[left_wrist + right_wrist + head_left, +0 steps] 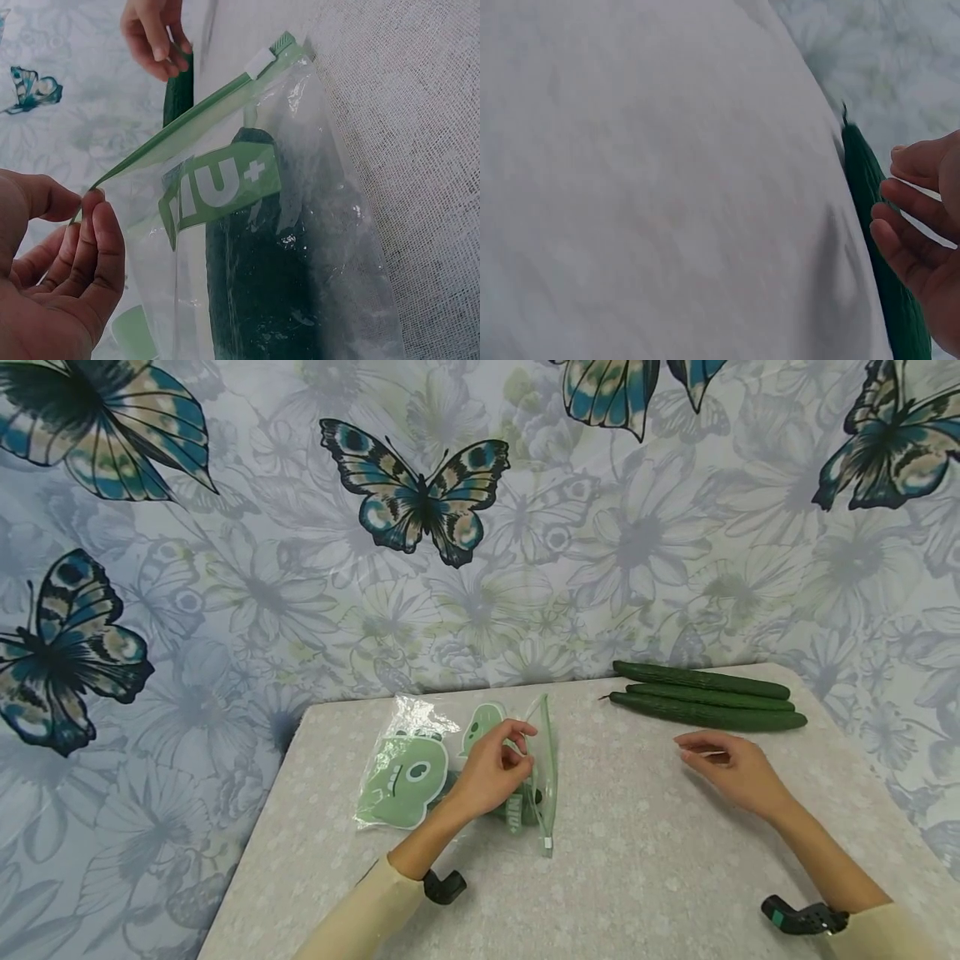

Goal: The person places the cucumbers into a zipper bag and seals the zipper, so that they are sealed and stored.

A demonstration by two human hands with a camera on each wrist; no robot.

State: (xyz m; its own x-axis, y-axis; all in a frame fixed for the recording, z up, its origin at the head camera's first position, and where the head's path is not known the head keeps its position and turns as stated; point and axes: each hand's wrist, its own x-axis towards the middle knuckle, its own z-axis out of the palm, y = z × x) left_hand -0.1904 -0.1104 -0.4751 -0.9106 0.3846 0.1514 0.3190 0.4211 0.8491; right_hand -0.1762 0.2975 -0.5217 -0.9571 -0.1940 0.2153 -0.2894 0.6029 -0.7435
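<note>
My left hand (491,772) pinches the green edge of a clear slider bag (546,752) between thumb and fingertips. Green cartoon prints cover the bag, and a white slider (260,64) sits near one end of its edge. Inside the bag lies a dark green cucumber (262,277), seen through the plastic in the left wrist view. My right hand (731,768) hovers over the table, its fingers loosely bent around nothing. Just beyond it, several cucumbers lie side by side, the nearest one (708,712) with a thin stem at its left end. The left hand hides part of the bag.
A pale patterned cloth covers the table (622,868). Its back edge meets a wall hanging (480,610) printed with butterflies and flowers. The cucumbers lie close to the far right corner. Dark wrist cameras are strapped on both forearms.
</note>
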